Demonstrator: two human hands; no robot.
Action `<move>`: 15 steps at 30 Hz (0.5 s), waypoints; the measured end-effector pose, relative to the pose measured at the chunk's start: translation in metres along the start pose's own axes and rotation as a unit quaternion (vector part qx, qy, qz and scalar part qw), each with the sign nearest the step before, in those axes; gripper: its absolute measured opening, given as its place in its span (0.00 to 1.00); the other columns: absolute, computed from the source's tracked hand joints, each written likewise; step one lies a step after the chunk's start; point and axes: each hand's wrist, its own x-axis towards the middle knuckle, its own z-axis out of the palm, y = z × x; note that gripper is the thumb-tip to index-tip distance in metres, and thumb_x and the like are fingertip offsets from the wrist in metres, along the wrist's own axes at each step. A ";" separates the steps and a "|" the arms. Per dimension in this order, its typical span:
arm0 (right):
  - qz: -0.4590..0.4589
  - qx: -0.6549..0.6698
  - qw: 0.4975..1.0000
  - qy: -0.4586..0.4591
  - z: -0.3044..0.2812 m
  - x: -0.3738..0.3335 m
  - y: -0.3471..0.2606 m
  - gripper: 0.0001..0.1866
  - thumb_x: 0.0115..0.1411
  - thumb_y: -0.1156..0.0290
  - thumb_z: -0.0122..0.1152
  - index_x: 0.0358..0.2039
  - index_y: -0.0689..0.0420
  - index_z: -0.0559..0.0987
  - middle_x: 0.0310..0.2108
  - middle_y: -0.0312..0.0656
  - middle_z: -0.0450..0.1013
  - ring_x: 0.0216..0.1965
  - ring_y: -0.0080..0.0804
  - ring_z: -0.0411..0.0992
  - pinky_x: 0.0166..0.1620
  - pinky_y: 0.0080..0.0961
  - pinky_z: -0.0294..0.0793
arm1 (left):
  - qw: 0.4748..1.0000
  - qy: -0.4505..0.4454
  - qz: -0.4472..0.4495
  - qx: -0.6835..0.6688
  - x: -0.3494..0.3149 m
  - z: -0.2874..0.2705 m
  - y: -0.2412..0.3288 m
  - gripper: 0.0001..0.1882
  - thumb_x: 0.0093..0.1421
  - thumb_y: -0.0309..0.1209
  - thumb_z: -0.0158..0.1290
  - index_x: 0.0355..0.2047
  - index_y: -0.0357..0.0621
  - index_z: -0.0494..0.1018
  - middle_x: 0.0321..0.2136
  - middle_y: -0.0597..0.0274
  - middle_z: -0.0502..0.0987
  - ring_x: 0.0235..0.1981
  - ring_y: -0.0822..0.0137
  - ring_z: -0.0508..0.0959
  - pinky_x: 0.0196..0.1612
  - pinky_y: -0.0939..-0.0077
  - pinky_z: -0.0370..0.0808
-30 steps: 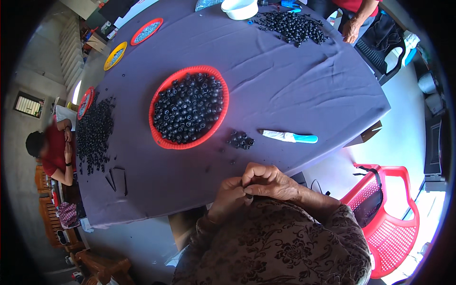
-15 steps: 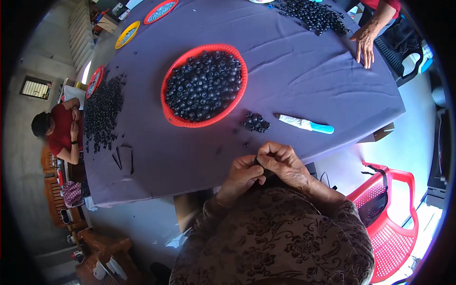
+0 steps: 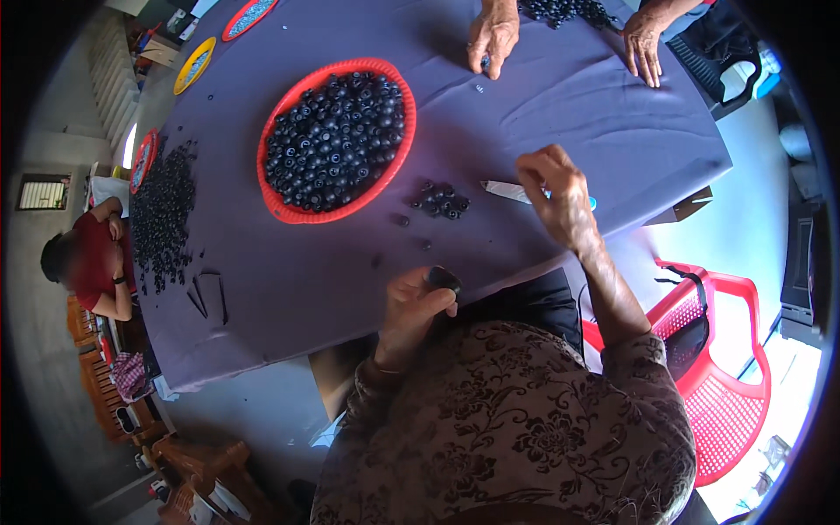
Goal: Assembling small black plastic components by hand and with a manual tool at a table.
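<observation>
My left hand (image 3: 413, 302) is closed around a small black round cap (image 3: 444, 279), held between thumb and fingers close to my body at the table's near edge. My right hand (image 3: 560, 199) is raised over a knife (image 3: 505, 190) with a white-wrapped blade, covering much of its length; a bit of the blue handle (image 3: 592, 203) shows past the wrist. Its fingers are curled, with a gap at the thumb, and I see nothing between them. A small cluster of black caps (image 3: 441, 200) lies left of the knife.
A red oval basket (image 3: 262, 157) full of black caps stands at centre left. A loose pile of caps (image 3: 162, 214) and thin dark strips (image 3: 208, 297) lie farther left. Across the table are a co-worker's hands (image 3: 494, 39). A red chair (image 3: 722, 376) stands at right.
My hands have parted: the right rose and moved over the knife, while the left stayed near with the cap now visible. A co-worker's second hand has come onto the table. The view has shifted slightly.
</observation>
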 end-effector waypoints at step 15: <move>-0.083 -0.263 0.958 0.076 0.052 0.144 0.106 0.16 0.57 0.70 0.53 0.47 0.52 0.71 0.47 0.44 0.65 0.45 0.49 0.65 0.46 0.38 0.69 | 0.999 0.027 0.026 0.005 -0.004 0.000 0.007 0.14 0.51 0.29 0.59 0.35 0.34 0.71 0.23 0.60 0.73 0.22 0.70 0.73 0.24 0.76 0.72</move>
